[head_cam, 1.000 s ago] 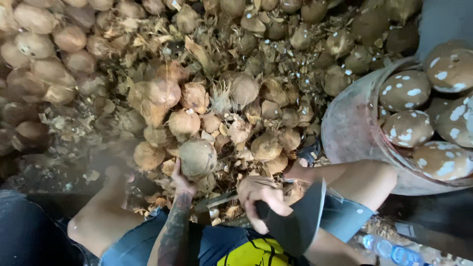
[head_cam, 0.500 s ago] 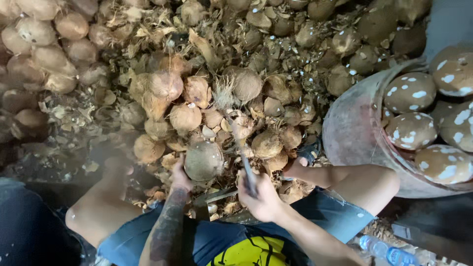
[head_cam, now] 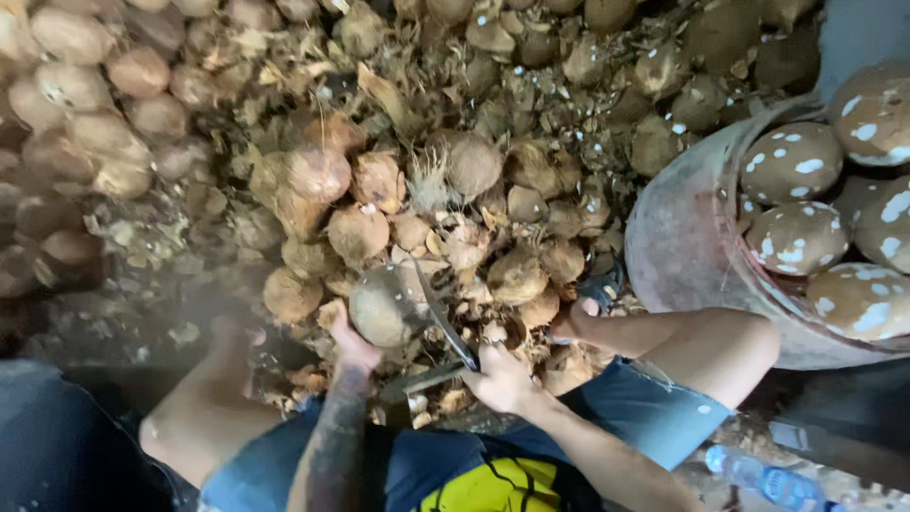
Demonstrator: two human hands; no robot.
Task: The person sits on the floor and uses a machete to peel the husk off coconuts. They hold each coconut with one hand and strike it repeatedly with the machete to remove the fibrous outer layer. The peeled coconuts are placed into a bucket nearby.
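Note:
My left hand (head_cam: 352, 345) grips a round brown coconut (head_cam: 384, 303) from below, holding it in front of my knees. My right hand (head_cam: 500, 377) is closed on the handle of a long knife (head_cam: 442, 317). Its blade lies against the right side of the coconut. A second metal blade (head_cam: 422, 379) sits flat just under both hands.
A heap of husked coconuts (head_cam: 322, 171) and husk scraps spreads ahead and to the left. At the right stands a large metal basin (head_cam: 684, 237) holding peeled, white-spotted coconuts (head_cam: 789, 163). A plastic bottle (head_cam: 763, 479) lies by my right leg (head_cam: 682, 346).
My right hand swung the knife up and then brought the blade down onto the coconut's right side. My left hand kept hold of the coconut and turned it slightly.

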